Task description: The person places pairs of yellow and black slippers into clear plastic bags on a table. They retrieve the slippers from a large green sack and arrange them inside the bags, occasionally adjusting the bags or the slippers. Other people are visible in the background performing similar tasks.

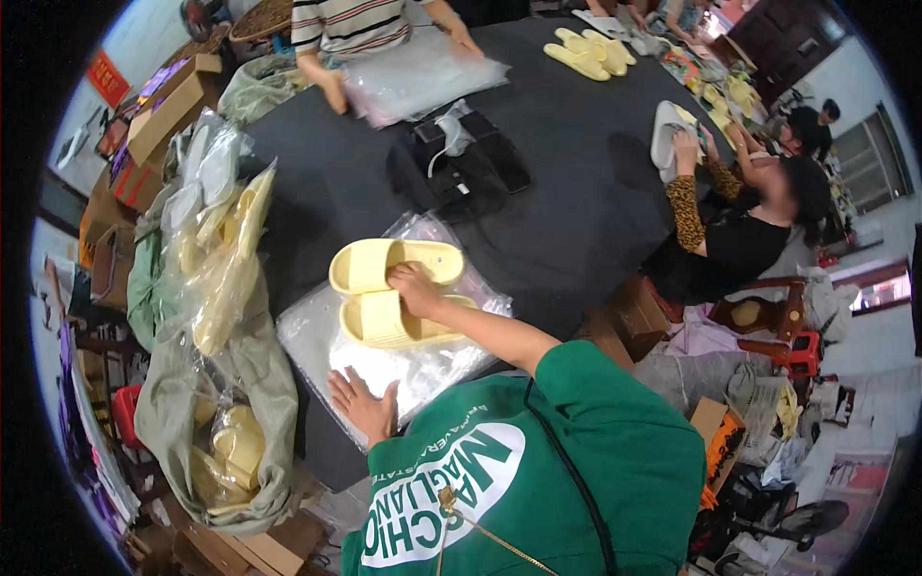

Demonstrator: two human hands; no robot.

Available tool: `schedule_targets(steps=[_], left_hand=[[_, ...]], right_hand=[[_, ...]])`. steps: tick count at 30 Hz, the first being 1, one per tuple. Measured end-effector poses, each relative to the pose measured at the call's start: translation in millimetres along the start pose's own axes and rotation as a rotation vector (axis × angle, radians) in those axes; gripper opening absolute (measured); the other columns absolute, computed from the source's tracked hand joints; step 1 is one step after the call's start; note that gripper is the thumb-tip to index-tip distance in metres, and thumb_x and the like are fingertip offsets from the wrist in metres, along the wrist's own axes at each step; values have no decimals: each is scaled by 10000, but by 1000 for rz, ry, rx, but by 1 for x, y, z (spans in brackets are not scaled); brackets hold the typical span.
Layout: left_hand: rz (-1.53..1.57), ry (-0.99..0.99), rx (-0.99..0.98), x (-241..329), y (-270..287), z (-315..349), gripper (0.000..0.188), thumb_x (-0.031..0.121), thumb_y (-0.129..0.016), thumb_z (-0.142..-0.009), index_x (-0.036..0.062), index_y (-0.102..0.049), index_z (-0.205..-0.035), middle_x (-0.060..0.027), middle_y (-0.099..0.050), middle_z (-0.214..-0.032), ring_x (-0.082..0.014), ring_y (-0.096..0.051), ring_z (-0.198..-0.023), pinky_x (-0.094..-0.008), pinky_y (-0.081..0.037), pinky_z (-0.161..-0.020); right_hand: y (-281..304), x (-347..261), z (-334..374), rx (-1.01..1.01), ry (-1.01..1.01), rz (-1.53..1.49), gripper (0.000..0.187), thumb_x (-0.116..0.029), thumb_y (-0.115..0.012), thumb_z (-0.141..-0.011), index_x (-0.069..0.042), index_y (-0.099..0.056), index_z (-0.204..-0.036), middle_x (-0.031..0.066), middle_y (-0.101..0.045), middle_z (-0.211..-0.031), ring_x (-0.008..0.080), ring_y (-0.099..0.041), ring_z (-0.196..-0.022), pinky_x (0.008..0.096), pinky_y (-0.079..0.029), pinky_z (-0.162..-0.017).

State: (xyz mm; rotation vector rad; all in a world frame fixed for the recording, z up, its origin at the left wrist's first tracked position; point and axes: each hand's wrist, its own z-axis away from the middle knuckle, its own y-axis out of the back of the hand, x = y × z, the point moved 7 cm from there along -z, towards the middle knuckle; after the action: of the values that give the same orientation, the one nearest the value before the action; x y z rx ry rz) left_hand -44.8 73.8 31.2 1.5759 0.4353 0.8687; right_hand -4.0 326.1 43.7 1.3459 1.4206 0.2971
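Observation:
A pair of pale yellow slide slippers [363,267] lies side by side on a stack of clear plastic bags [309,331]. My right hand [415,290] reaches in from the right, its fingers curled at the openings behind the straps where the two slippers meet. It grips the pair there; the fingertips are partly hidden. Below the slippers, my left hand [363,403] lies flat on the near edge of the bags with its fingers spread, holding nothing. The bags rest on the dark round table [576,192].
Bagged slippers [230,259] are heaped at the left on a grey-green sack [168,413]. Black devices with a cable [471,149] sit mid-table. Across it, a person handles plastic sheets [423,77]; another at right holds a white slipper [663,139]. More yellow slippers [588,53] lie far back.

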Motion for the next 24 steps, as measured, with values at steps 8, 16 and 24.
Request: schedule_targets(steps=[8, 16, 24], left_hand=[[-13, -204, -85, -4, -15, 16, 747, 566, -537, -802, 126, -384, -1386, -107, -273, -1487, -295, -215, -1382, -518, -163, -1086], [61, -216, -48, -4, -4, 22, 827, 654, -535, -759, 111, -401, -1368, -124, -329, -1448, -312, -233, -1367, -535, -172, -1080], [235, -194, -25, -16, -7, 23, 778, 654, -553, -746, 94, -498, -1284, -148, -466, -1332, -304, -351, -1295, -497, -205, -1083]], right_hand=[[-34, 24, 12, 43, -50, -36, 176, -117, -535, -772, -79, -640, -908, 139, -609, -1044, 320, -510, -1065, 435, -356, -948], [-15, -23, -14, -45, 89, -103, 168, -86, -545, -753, -9, -616, -885, 185, -611, -967, 370, -527, -961, 437, -372, -859], [-82, -123, -2, -368, 536, -200, 117, -29, -543, -685, -51, -574, -796, 126, -583, -847, 320, -530, -932, 416, -363, -945]])
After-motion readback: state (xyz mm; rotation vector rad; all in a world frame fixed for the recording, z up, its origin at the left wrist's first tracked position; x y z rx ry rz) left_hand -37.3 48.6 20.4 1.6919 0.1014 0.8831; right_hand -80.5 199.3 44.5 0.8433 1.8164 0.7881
